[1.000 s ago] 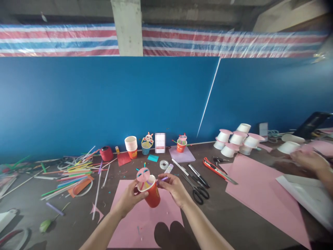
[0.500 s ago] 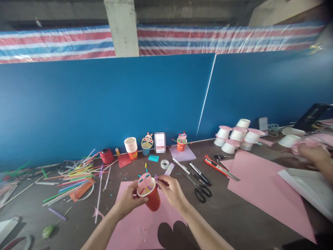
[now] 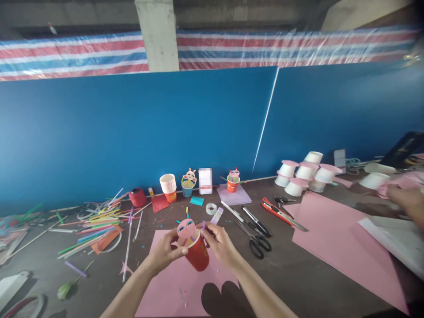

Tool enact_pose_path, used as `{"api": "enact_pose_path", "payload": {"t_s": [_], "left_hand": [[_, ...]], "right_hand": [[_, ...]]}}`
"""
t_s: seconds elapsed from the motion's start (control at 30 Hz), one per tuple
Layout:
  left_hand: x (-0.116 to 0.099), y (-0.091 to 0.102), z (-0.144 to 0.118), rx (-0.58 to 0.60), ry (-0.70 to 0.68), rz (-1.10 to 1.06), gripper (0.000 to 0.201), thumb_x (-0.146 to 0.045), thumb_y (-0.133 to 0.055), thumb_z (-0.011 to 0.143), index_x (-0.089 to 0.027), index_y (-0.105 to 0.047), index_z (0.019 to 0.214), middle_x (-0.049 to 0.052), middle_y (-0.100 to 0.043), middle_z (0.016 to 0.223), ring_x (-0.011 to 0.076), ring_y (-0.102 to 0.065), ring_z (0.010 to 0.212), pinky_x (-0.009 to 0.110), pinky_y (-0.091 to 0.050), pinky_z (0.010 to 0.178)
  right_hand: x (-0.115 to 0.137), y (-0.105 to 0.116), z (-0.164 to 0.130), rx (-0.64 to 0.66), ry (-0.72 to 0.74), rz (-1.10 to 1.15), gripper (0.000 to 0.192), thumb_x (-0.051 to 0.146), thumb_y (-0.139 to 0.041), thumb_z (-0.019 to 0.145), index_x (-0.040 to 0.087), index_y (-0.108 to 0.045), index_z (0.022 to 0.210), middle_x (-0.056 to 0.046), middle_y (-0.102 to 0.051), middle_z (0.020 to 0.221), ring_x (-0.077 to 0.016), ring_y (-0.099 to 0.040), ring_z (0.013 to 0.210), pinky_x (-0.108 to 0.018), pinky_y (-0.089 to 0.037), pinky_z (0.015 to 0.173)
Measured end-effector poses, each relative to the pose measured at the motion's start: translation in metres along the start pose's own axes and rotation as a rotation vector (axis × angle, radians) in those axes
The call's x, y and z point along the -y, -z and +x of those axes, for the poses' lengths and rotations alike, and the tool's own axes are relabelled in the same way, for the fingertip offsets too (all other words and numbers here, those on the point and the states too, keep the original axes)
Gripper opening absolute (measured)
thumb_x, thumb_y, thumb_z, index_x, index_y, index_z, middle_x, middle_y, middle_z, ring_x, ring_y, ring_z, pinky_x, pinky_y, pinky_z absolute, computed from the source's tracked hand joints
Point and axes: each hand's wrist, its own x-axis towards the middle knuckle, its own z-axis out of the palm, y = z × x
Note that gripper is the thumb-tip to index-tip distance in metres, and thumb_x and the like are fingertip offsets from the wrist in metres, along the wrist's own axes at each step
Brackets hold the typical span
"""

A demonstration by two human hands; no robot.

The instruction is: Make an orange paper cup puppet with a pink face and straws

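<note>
A red paper cup tilts above a pink paper sheet. My left hand is wrapped round its left side near the rim. Out of the cup's mouth rises a pink paper face with blue eye shapes and small blue pieces on top. At the right of the rim my right hand pinches a short purple straw piece. Whether that straw piece is fixed to the cup is hidden by my fingers.
Loose straws lie at left. Behind stand stacked paper cups and a decorated red cup. Scissors, markers and a box cutter lie right. A co-worker's hand is near white cups.
The red cup has tilted a little more, its base shifting right. My hands stay at its rim. The view has shifted slightly, and the co-worker's hand at the far right has moved.
</note>
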Motion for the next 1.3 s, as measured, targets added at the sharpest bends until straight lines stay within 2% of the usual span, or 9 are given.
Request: {"api": "enact_pose_path", "payload": {"t_s": [0.13, 0.23, 0.37, 0.5, 0.7, 0.87, 1.17, 1.23, 1.3], "left_hand": [[0.0, -0.005, 0.005, -0.13, 0.001, -0.089, 0.043, -0.039, -0.06, 0.074, -0.015, -0.059, 0.11, 0.01, -0.066, 0.099, 0.0234, -0.057, 0.092, 0.031, -0.043, 0.078], [0.0, -0.009, 0.009, -0.222, 0.077, -0.193, 0.036, -0.039, -0.064, 0.071, -0.014, -0.065, 0.097, 0.007, -0.069, 0.083, 0.0194, -0.06, 0.077, 0.027, -0.044, 0.07], [-0.003, -0.01, 0.011, -0.228, 0.145, -0.325, 0.028, -0.037, -0.07, 0.065, -0.012, -0.069, 0.078, 0.003, -0.067, 0.064, 0.0131, -0.056, 0.058, 0.023, -0.042, 0.058], [-0.005, -0.009, 0.011, -0.179, 0.184, -0.421, 0.027, -0.034, -0.072, 0.063, -0.012, -0.07, 0.08, 0.004, -0.067, 0.065, 0.0131, -0.057, 0.059, 0.025, -0.043, 0.062], [-0.006, -0.003, 0.015, -0.084, 0.114, -0.332, 0.041, -0.032, -0.072, 0.064, -0.012, -0.067, 0.099, 0.008, -0.07, 0.074, 0.0194, -0.06, 0.072, 0.031, -0.043, 0.074], [-0.007, -0.002, 0.016, -0.077, 0.092, -0.277, 0.041, -0.034, -0.07, 0.065, -0.012, -0.067, 0.099, 0.009, -0.07, 0.081, 0.0204, -0.059, 0.077, 0.032, -0.042, 0.076], [0.002, -0.004, 0.025, -0.246, 0.071, -0.213, 0.036, -0.044, -0.064, 0.068, -0.01, -0.067, 0.076, 0.005, -0.064, 0.065, 0.0138, -0.054, 0.058, 0.024, -0.038, 0.057], [0.002, -0.004, 0.028, -0.266, 0.063, -0.188, 0.038, -0.047, -0.063, 0.068, -0.009, -0.068, 0.076, 0.004, -0.063, 0.062, 0.0127, -0.051, 0.055, 0.023, -0.036, 0.054], [0.002, -0.004, 0.029, -0.296, 0.049, -0.172, 0.04, -0.047, -0.062, 0.068, -0.009, -0.068, 0.076, 0.003, -0.061, 0.06, 0.0116, -0.049, 0.053, 0.023, -0.033, 0.051]], "right_hand": [[-0.003, -0.003, -0.002, -0.011, 0.055, -0.004, 0.027, 0.039, -0.047, 0.085, 0.016, -0.059, 0.095, 0.002, -0.05, 0.064, -0.0094, -0.044, 0.054, -0.021, -0.038, 0.053], [-0.005, -0.006, -0.003, -0.006, 0.044, 0.018, 0.026, 0.038, -0.046, 0.086, 0.017, -0.058, 0.096, 0.002, -0.049, 0.065, -0.0096, -0.044, 0.055, -0.021, -0.037, 0.052], [-0.007, -0.007, -0.003, 0.014, 0.041, 0.069, 0.025, 0.037, -0.045, 0.087, 0.017, -0.057, 0.096, 0.003, -0.046, 0.063, -0.009, -0.041, 0.055, -0.02, -0.035, 0.051], [-0.009, -0.003, -0.002, 0.013, 0.028, 0.091, 0.025, 0.037, -0.046, 0.087, 0.017, -0.057, 0.095, 0.003, -0.045, 0.062, -0.0086, -0.042, 0.054, -0.02, -0.036, 0.052], [-0.012, 0.0, -0.002, 0.039, 0.015, 0.108, 0.026, 0.039, -0.046, 0.086, 0.018, -0.058, 0.096, 0.003, -0.045, 0.061, -0.0092, -0.044, 0.055, -0.021, -0.038, 0.053], [-0.018, 0.001, -0.002, 0.018, 0.016, 0.091, 0.028, 0.041, -0.047, 0.085, 0.018, -0.059, 0.095, 0.001, -0.049, 0.066, -0.0112, -0.047, 0.059, -0.023, -0.042, 0.055], [-0.029, 0.004, 0.001, -0.003, -0.01, 0.027, 0.031, 0.042, -0.045, 0.085, 0.018, -0.058, 0.099, 0.0, -0.053, 0.068, -0.0129, -0.05, 0.063, -0.026, -0.044, 0.061], [-0.035, 0.004, 0.001, 0.003, -0.012, 0.025, 0.034, 0.042, -0.051, 0.081, 0.02, -0.054, 0.107, -0.001, -0.054, 0.078, -0.014, -0.053, 0.069, -0.028, -0.045, 0.066], [-0.041, 0.001, -0.001, 0.002, -0.007, 0.015, 0.054, 0.04, -0.065, 0.07, 0.022, -0.046, 0.116, -0.004, -0.055, 0.095, -0.0172, -0.055, 0.082, -0.032, -0.045, 0.074]]}}
